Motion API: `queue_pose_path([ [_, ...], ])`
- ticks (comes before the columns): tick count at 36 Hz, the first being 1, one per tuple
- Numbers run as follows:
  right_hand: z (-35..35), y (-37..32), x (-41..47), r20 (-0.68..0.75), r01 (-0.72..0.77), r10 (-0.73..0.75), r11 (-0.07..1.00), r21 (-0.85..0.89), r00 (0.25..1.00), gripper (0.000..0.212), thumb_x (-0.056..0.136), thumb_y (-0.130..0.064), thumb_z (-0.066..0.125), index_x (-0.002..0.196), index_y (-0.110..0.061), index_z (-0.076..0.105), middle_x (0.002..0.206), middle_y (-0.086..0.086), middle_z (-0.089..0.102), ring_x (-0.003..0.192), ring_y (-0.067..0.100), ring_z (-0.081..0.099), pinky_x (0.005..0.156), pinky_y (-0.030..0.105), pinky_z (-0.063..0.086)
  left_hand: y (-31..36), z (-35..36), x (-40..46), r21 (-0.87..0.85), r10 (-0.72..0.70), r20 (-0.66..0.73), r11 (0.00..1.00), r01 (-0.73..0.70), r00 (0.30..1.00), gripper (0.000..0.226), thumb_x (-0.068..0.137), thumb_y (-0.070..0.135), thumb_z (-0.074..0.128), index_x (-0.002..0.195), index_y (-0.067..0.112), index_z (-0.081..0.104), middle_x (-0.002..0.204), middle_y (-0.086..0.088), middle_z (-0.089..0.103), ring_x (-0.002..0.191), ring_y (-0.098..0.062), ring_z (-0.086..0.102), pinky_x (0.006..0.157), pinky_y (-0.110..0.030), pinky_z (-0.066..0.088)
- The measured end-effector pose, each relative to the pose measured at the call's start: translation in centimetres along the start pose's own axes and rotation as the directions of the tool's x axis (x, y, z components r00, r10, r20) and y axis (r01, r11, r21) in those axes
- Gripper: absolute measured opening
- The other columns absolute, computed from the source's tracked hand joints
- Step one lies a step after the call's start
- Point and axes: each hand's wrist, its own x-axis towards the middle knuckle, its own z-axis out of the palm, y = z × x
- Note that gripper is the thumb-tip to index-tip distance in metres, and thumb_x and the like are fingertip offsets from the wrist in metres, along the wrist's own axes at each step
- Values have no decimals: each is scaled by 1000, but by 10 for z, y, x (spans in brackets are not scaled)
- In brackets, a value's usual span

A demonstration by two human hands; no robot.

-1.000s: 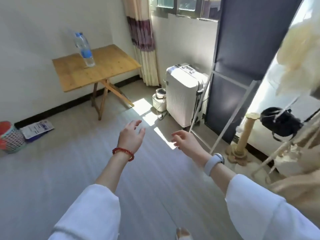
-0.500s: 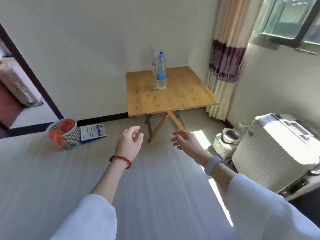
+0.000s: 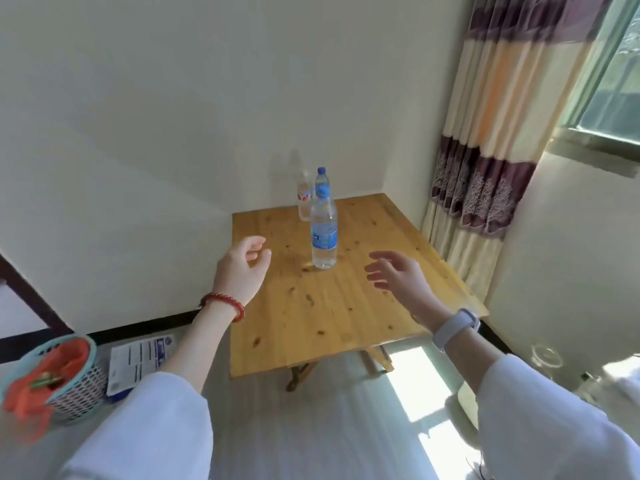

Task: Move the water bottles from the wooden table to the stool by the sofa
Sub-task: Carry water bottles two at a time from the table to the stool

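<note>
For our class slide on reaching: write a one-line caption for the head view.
Both empty hands, left hand and right hand, reach over the wooden table toward two upright water bottles.

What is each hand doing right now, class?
Left hand: open, fingers loosely curled, holding nothing.
Right hand: open, fingers spread, holding nothing.

Wooden table (image 3: 332,306) — two upright bottles: blue-capped bottle (image 3: 323,233), smaller bottle (image 3: 304,199) (just behind).
</note>
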Motion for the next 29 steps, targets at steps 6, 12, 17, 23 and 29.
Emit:
queue_pose_path([
  [6, -5, -13, 173, -58, 45, -45, 999, -7, 997, 27, 92, -11, 36, 109, -10, 57, 92, 6, 67, 85, 20, 65, 81, 36, 54, -13, 30, 166, 53, -5, -63, 999, 8, 998, 30, 90, 21, 51, 117, 9, 55, 120, -8, 60, 106, -18, 56, 89, -24, 39],
  [12, 6, -19, 310, -40, 42, -44, 997, -59, 998, 27, 91, -14, 40, 111, -13, 57, 97, 6, 67, 90, 20, 64, 82, 35, 54, -35, 69, 282, 57, -9, -20, 998, 11, 1000, 29, 88, 20, 53, 116, 10, 55, 119, -8, 60, 104, -19, 57, 89, -24, 41],
  [17, 16, 2, 407, -33, 34, -40, 985, -170, 999, 26, 91, -20, 43, 115, -16, 54, 106, 6, 64, 94, 20, 63, 84, 42, 54, -80, 115, 373, 14, -91, 16, 996, 91, 996, 32, 89, 22, 53, 119, 12, 52, 122, -8, 58, 107, -20, 56, 92, -28, 42],
  [23, 45, 45, 528, -11, -1, -2, 957, -291, 1000, 39, 90, -28, 49, 128, -17, 44, 119, 4, 55, 98, 19, 56, 74, 32, 51, -156, 198, 470, -44, -177, 93, 982, 181, 980, 42, 88, 25, 54, 127, 13, 44, 129, -8, 51, 109, -19, 53, 88, -26, 40],
  [29, 100, 94, 630, 54, -44, 69, 930, -365, 996, 66, 86, -31, 58, 141, -13, 25, 144, 8, 34, 126, 22, 41, 95, 30, 39, -215, 279, 542, -1, -196, 204, 980, 201, 959, 62, 83, 39, 58, 136, 20, 31, 141, -7, 34, 124, -22, 43, 99, -37, 40],
])
